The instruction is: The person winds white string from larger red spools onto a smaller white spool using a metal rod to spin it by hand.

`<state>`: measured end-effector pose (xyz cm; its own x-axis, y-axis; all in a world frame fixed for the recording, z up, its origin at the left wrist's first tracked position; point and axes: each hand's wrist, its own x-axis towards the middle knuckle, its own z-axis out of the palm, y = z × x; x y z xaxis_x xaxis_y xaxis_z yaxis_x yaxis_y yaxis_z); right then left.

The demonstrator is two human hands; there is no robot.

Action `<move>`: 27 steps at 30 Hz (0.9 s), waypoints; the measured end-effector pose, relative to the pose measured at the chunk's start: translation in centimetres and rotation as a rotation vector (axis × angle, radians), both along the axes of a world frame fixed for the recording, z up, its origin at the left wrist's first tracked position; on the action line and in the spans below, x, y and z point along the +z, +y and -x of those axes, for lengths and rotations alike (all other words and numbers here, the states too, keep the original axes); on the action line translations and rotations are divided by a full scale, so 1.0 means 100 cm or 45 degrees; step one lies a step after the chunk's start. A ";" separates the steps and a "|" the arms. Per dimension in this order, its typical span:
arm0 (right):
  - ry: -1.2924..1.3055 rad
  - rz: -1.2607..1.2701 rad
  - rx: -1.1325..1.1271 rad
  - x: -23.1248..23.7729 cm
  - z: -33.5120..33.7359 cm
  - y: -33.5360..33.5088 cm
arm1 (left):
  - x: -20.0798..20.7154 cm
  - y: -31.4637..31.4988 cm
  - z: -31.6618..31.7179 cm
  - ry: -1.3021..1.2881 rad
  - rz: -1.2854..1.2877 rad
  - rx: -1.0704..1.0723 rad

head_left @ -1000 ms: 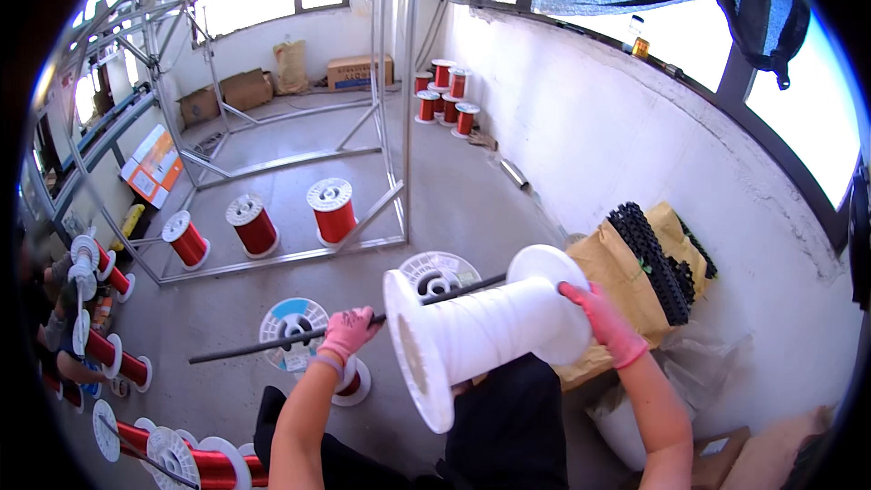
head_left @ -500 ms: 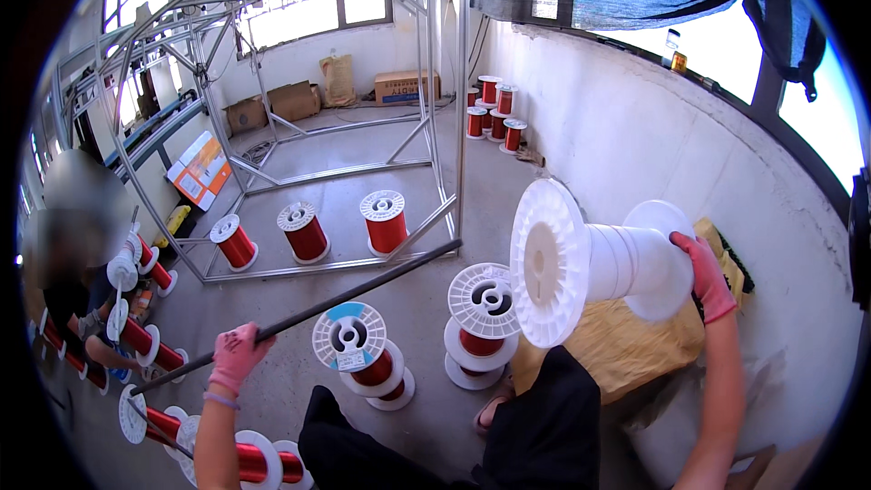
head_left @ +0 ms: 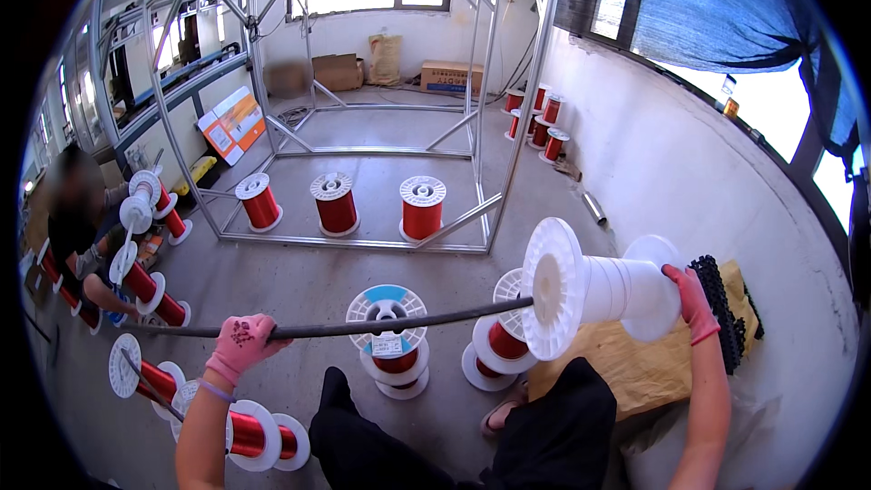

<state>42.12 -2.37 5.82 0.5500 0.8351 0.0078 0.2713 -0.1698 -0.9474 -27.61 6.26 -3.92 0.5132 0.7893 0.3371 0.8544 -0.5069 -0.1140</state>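
Just left of the big white spool (head_left: 603, 292), the tip of a long dark rod (head_left: 408, 320) came up to the spool's flat end. I could not tell if it was inside the hole. The left grip (head_left: 243, 343), well left of the spool, was wrapped around the rod, far back from its tip. The right grip (head_left: 694, 301) held the spool's right rim. A yellow sack (head_left: 626, 358) lay below the spool. To do this well, it seemed best to keep the spool steady and line up its hole with the rod. A slow, straight push looked safest. Holding the rod nearer its tip would likely have made it wobble less.
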 end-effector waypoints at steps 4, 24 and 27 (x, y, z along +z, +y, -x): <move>-0.112 0.015 0.019 -0.004 -0.009 -0.005 | -0.002 0.006 -0.011 0.071 0.032 -0.074; -0.229 0.322 0.200 -0.027 0.090 0.018 | -0.009 0.008 -0.061 0.049 0.240 -0.056; -0.230 0.267 0.239 -0.061 0.081 0.036 | -0.009 0.015 -0.095 -0.048 0.403 -0.053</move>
<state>34.05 1.27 -0.24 0.3914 0.9157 -0.0916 0.4765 -0.2868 -0.8311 -18.14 7.75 -4.82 0.5393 0.8365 0.0975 0.8327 -0.5469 0.0862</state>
